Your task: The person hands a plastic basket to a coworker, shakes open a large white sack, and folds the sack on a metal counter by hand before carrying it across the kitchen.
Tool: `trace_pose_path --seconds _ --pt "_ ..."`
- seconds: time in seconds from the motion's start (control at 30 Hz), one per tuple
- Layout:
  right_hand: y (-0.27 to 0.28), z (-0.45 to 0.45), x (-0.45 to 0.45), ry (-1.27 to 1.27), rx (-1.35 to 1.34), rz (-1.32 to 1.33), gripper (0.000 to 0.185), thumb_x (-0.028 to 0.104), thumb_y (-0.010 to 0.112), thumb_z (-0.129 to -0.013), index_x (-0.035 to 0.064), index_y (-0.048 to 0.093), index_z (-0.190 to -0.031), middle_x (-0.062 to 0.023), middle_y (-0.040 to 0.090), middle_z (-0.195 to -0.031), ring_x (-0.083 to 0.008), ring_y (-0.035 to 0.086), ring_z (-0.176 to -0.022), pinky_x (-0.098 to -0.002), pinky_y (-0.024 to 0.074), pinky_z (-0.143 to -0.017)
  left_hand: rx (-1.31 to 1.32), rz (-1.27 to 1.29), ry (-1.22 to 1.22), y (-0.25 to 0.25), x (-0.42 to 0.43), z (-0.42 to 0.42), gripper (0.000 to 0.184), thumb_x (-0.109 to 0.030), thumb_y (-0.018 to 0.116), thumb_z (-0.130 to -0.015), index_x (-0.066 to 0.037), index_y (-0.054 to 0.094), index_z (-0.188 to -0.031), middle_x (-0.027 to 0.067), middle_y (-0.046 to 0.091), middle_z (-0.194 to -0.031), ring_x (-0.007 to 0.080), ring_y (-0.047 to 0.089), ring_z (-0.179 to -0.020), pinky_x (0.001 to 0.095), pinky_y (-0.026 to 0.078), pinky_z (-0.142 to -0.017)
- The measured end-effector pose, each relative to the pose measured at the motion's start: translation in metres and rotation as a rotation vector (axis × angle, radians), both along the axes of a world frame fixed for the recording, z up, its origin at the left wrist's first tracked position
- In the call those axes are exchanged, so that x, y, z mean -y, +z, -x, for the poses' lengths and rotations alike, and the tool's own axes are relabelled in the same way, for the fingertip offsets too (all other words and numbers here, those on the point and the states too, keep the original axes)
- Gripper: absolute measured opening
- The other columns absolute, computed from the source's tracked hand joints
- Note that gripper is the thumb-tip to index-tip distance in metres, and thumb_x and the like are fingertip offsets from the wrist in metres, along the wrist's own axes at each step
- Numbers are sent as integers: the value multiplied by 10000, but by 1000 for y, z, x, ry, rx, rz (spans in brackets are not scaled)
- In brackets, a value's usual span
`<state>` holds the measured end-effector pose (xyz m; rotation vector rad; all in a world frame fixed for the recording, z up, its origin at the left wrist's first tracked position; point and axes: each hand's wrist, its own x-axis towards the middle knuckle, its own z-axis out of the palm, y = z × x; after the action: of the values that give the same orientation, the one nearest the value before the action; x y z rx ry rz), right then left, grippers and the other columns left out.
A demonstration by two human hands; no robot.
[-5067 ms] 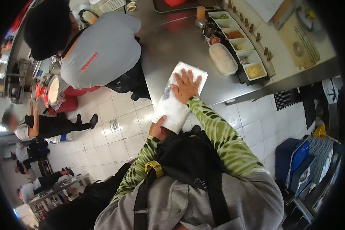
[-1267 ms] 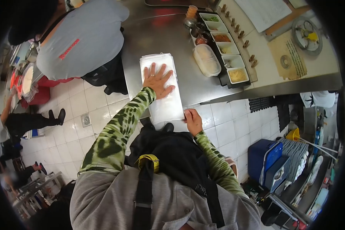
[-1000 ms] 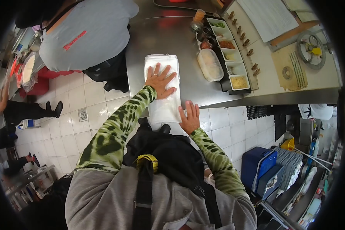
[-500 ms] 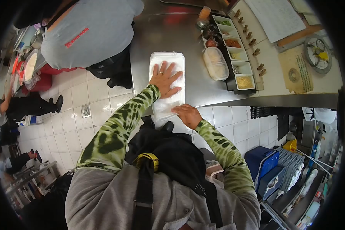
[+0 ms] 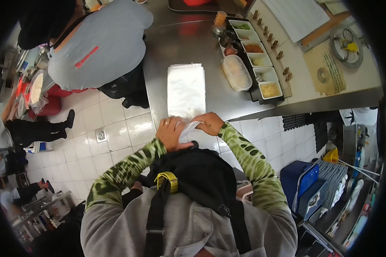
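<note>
A flat stack of thin white plastic bags [image 5: 186,89] lies on the steel counter, its near end at the counter's front edge. With its fingertips, my right hand [image 5: 209,124] pinches the gathered near edge of a plastic bag. My left hand [image 5: 170,132] is at the same near end, its fingers bent and slightly blurred. White plastic shows between its thumb and fingers. Both forearms wear green patterned sleeves.
On the steel counter [image 5: 158,85] stand a black rack of white containers [image 5: 269,90] with toppings and a lidded plastic tub [image 5: 236,73]. A co-worker in a grey shirt [image 5: 103,43] stands at the left. Blue and grey crates [image 5: 299,180] are at the lower right.
My left hand has lifted from the top of the stack and come back to its near end beside my right hand. The plastic edge there is now raised and gathered.
</note>
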<state>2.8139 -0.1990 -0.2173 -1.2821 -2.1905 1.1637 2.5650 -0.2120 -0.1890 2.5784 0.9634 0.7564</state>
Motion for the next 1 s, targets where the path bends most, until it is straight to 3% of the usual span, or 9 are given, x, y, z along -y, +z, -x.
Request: trace_pose_path --seconds 0.07,0.2,0.23,0.37,0.47,0.63,0.87,0.9,1.0 --pt "-5 0 -2 9 -14 4 253 246 640 -854 116 725 -1054 -163 711 -926 -370 668 -860 -431 531 -766 6 0 77 -32 16 7 525 -299 830 -696 -35 624 -1100 184 557 -1172 393 550 -1086 494 447 -948" --pt "4 -2 -2 8 -15 101 265 258 654 -853 104 723 -1057 -165 712 -921 -352 675 -874 -420 524 -770 60 -71 15 -58 4 11 381 -128 746 -739 -33 656 -1097 143 672 -1068 310 635 -1085 467 475 -1006" --pt "7 -2 -3 9 -10 146 267 261 656 -856 100 721 -1059 -165 712 -925 -350 675 -878 -415 522 -774 103 35 9 -55 2 13 296 -108 708 -811 -30 668 -1094 121 711 -1022 276 674 -1049 453 476 -1023" --pt "8 0 -2 -16 -8 212 297 268 665 -864 89 705 -1098 -172 707 -945 -343 673 -894 -397 513 -792 58 228 -76 -49 -16 22 250 -191 662 -921 -45 683 -1122 148 716 -1029 292 681 -1004 436 491 -993" --pt "7 1 3 -29 -12 157 335 273 659 -877 94 677 -1159 -184 699 -969 -341 669 -913 -401 511 -803 -31 292 -48 -32 -22 19 231 -212 629 -937 -49 690 -1089 151 714 -877 318 686 -889 434 514 -900" --pt "42 37 35 -121 323 -461 575 263 677 -853 42 519 -1359 -118 547 -1200 -307 547 -1094 -427 477 -920 -68 379 -64 -22 -30 13 190 -204 590 -950 -48 687 -998 165 654 -716 371 647 -728 463 504 -747" --pt "19 52 34 -206 251 -486 345 154 618 -874 29 594 -1195 -105 578 -1124 -298 538 -1065 -431 434 -940 -89 424 -77 -10 -29 10 193 -208 543 -965 -70 666 -907 146 662 -741 361 648 -720 465 494 -731" --pt "14 52 35 -202 239 -527 336 138 613 -859 34 598 -1177 -101 579 -1115 -295 538 -1059 -431 433 -936 -73 377 -126 -18 -31 13 200 -193 568 -960 -48 684 -1032 191 657 -760 374 651 -707 444 514 -693" --pt "6 48 33 -171 223 -589 307 97 598 -814 49 606 -1117 -91 584 -1087 -284 542 -1046 -430 427 -936 -143 676 -265 17 -54 18 250 -176 552 -973 -55 685 -1147 192 693 -840 349 677 -749 398 529 -729"
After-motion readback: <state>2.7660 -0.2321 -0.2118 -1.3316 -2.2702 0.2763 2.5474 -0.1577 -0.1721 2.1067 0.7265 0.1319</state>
